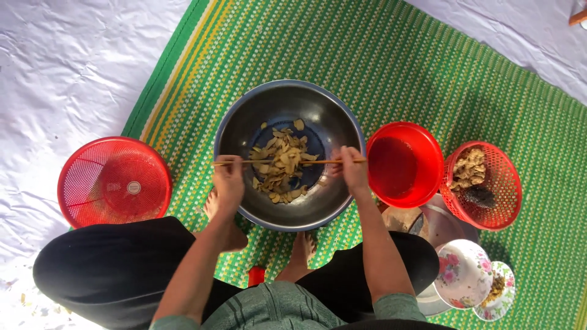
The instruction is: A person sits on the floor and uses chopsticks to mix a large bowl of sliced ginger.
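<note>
A large steel bowl (324,116) sits on the green mat, holding several pale yellow slices (280,160) in its middle. A thin wooden stick (269,162) lies straight across the bowl above the slices. My left hand (229,180) grips its left end at the bowl's near-left rim. My right hand (353,169) grips its right end at the near-right rim. Both fists are closed around the stick. My bare feet rest just below the bowl.
A red perforated basket (114,181) sits at left on white sheeting. Right of the bowl stand a red plastic bowl (405,163) and a red mesh basket (489,183) holding tan pieces. Floral dishes (463,273) stand at bottom right. The green woven mat (428,67) stretches beyond.
</note>
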